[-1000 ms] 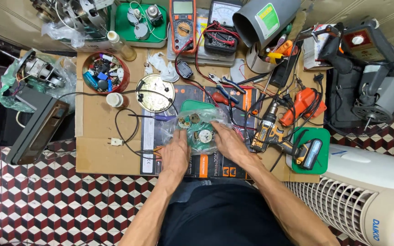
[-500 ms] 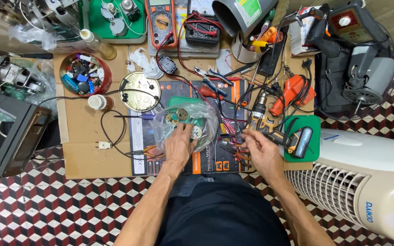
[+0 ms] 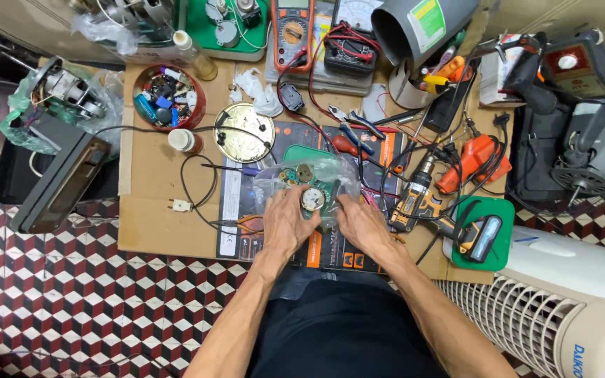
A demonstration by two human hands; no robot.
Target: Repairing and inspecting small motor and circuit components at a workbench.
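On the cardboard work surface [image 3: 152, 224] lies a clear plastic bag [image 3: 316, 176] with a green part and small round metal pieces inside. My left hand [image 3: 285, 220] holds a small round white and metal piece [image 3: 312, 199] at the bag's near side. My right hand [image 3: 358, 220] is beside it, its fingers touching the bag's near right corner. Whether the right hand pinches anything is hard to tell. A pair of orange-handled pliers [image 3: 246, 224] lies just left of my left hand.
A cordless drill [image 3: 421, 203], an orange tool [image 3: 474, 157], a green lid [image 3: 484, 231], pliers and cutters [image 3: 351, 129] lie right. A round tin lid [image 3: 245, 133], a red bowl of parts [image 3: 169, 98] and two multimeters [image 3: 320, 35] sit behind. A white fan [image 3: 568, 308] stands near right.
My right hand went out to the tools on the right half a second ago and has come back to the bag. My left hand has stayed on the bag.
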